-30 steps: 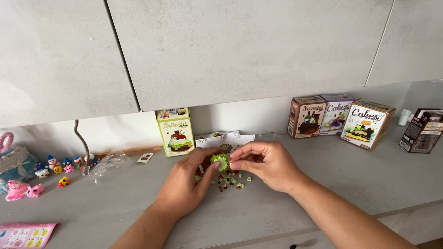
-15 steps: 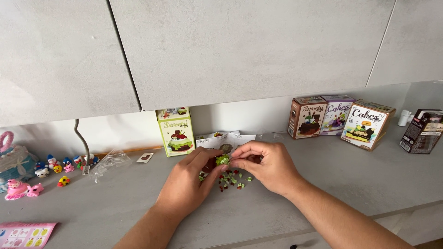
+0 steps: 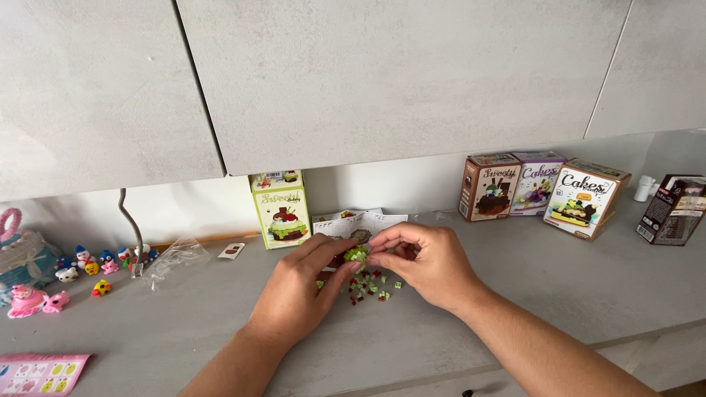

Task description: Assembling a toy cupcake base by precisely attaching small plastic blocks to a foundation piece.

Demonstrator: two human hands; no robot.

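Grey counter under pale cabinets, and plenty is scattered along it. Far left, a pink sheet lies at the near edge, with pink figures above it and a row of tiny toys along the wall. Next, a crumpled clear bag, then a green box standing upright at the back.

Centre now: the left hand is closed, thumb and fingers pinching the small green brick model from its left side. The right hand meets it from the right, fingertips pinched shut at the model's edge; whether a loose piece sits between them, I cannot tell. So the model hangs just above the counter, right between the two hands, touching both, neither one nearer. It is too small and compact to give a long axis. Loose bricks lie directly beneath, nearer the right hand's palm. A leaflet lies just behind.

Further right, three cake boxes stand together, and a dark box stands at the far right.
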